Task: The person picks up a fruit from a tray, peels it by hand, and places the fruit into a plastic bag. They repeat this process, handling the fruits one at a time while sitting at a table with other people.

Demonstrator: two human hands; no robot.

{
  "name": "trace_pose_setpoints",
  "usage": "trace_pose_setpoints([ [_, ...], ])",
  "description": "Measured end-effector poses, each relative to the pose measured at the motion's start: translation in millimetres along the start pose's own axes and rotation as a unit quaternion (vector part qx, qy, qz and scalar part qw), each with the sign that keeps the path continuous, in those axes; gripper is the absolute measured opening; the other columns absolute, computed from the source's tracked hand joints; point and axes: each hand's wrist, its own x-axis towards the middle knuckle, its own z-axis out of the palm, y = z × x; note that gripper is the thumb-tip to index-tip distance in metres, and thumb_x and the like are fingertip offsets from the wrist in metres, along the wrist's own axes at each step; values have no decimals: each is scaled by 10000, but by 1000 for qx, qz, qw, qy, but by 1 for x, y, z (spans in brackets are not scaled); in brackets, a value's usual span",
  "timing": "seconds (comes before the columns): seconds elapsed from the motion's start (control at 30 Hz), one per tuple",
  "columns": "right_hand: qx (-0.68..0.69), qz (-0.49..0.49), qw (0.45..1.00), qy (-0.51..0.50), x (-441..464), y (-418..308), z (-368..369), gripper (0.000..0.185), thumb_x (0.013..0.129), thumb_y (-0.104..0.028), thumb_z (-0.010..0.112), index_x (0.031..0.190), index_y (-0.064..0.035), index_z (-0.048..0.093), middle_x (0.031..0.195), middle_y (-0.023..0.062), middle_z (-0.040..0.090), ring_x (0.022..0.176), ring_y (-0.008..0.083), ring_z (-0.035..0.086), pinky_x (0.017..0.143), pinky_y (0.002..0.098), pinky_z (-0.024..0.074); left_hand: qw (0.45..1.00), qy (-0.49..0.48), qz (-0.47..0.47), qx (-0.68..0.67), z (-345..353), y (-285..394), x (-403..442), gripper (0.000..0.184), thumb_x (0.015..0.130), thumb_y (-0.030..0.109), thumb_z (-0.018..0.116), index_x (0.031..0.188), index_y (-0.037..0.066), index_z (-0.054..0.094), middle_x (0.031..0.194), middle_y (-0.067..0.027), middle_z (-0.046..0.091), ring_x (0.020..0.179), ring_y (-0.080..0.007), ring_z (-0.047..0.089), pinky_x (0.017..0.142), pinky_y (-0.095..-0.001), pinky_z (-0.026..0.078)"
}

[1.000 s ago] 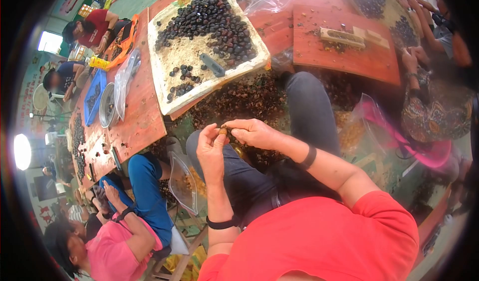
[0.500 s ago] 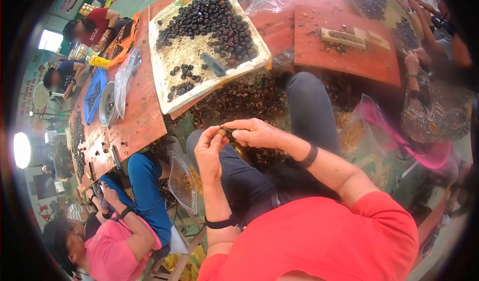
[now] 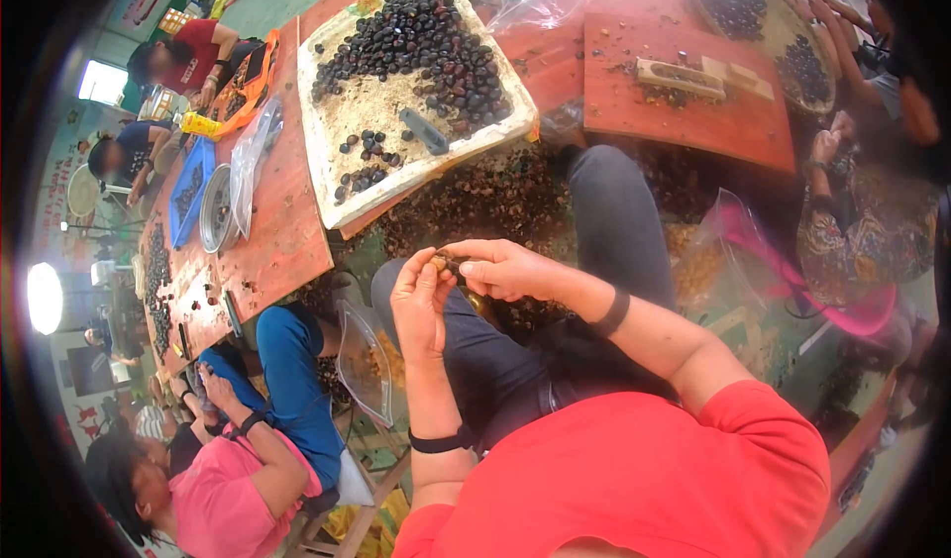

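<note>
Above my lap, my left hand (image 3: 420, 296) pinches a small yellowish-brown nut (image 3: 439, 263) between thumb and fingers. My right hand (image 3: 501, 268) meets it from the right, its closed fingertips on a dark piece of shell (image 3: 454, 264) at the nut. Beyond my hands a white foam tray (image 3: 330, 191) lies tilted on the red table, with many dark nuts (image 3: 411, 38) heaped at its far side and a few near its front corner. A grey-handled tool (image 3: 424, 130) rests inside the tray.
A red board (image 3: 634, 105) with a wooden block (image 3: 680, 77) is at the back right. On the left table are a blue tray (image 3: 188, 194), a metal dish (image 3: 212, 210) and plastic bags. A person in pink (image 3: 238, 489) sits at lower left; others sit around. Shells litter the floor.
My fingers have shifted slightly around the nut, and more of its pale surface shows. At the far right, a co-worker's hands have moved slightly.
</note>
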Motion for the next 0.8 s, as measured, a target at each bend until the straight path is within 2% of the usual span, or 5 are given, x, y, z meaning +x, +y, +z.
trace_pose_setpoints([
  [0.13,-58,-32,998,10,1,1,-1,448,959,-186,478,1398,-104,438,695,-16,503,500,41,381,412,199,297,994,25,38,97,8,2,-4,204,938,43,559,1133,9,610,935,-37,644,793,-97,612,731,-235,535],
  [0.33,-80,-27,996,15,0,-1,-2,462,955,-192,485,1406,-112,430,703,-15,510,517,44,394,420,201,312,988,36,58,141,12,2,-5,193,929,36,574,1111,6,628,927,-38,650,777,-95,608,727,-234,533],
  [0.5,-108,-21,994,26,3,1,-5,459,952,-191,481,1403,-118,438,713,-13,520,519,46,399,421,204,317,989,30,51,139,10,2,-7,192,932,38,570,1113,5,627,934,-38,649,775,-92,608,722,-230,529],
  [0.8,-65,-14,998,21,-2,-2,-1,418,957,-190,468,1369,-123,494,693,-17,515,504,43,383,408,204,296,992,26,38,116,6,3,-5,196,938,44,562,1120,6,623,939,-40,646,770,-94,607,715,-234,533],
])
